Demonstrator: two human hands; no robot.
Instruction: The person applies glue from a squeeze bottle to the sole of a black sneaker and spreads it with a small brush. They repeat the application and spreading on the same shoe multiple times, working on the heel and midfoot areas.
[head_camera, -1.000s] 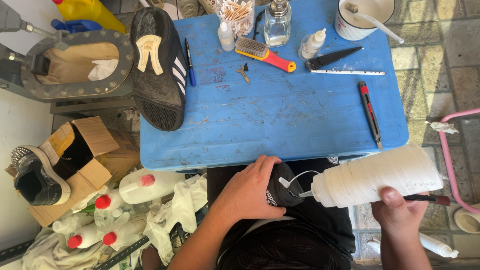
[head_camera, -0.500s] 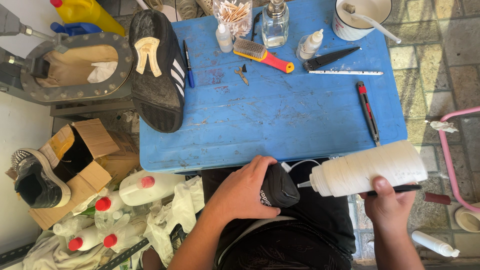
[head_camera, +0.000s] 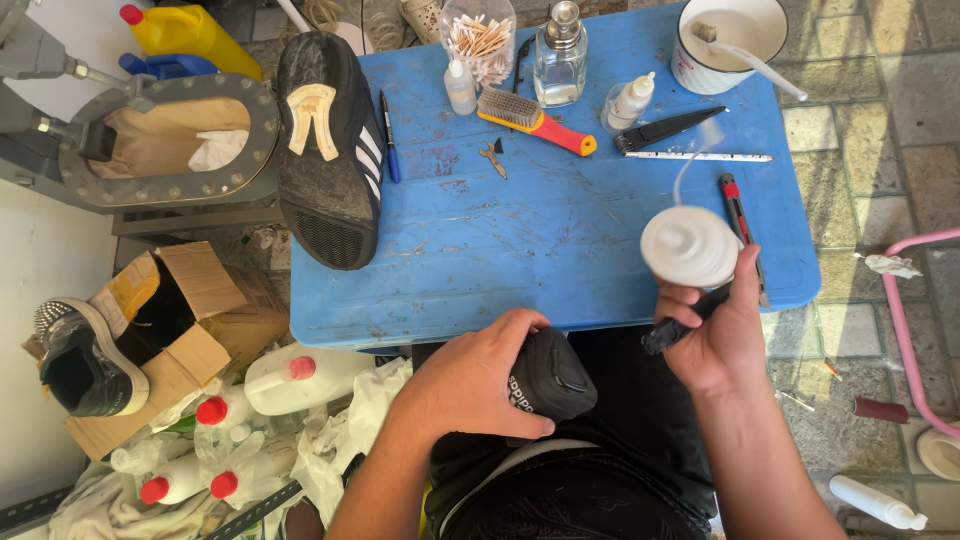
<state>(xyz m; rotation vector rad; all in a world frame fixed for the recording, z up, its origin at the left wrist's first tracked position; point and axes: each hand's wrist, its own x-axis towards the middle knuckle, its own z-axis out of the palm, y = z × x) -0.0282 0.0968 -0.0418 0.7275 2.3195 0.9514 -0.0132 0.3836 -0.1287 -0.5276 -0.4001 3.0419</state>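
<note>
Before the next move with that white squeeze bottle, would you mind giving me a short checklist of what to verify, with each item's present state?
1. Left hand steadies the black shoe on the lap: ok, palm and fingers wrap it.
2. Right hand has a firm hold on the white squeeze bottle: ok, fingers closed around it.
3. Dark brush handle is also in the right hand: ok, but it crowds the grip.
4. Nozzle aimed at the shoe: not ok, the bottle's end faces the camera.
5. Bottle open and flowing: cannot tell.
6. Bare space on the blue table to set things down: ok.
</note>
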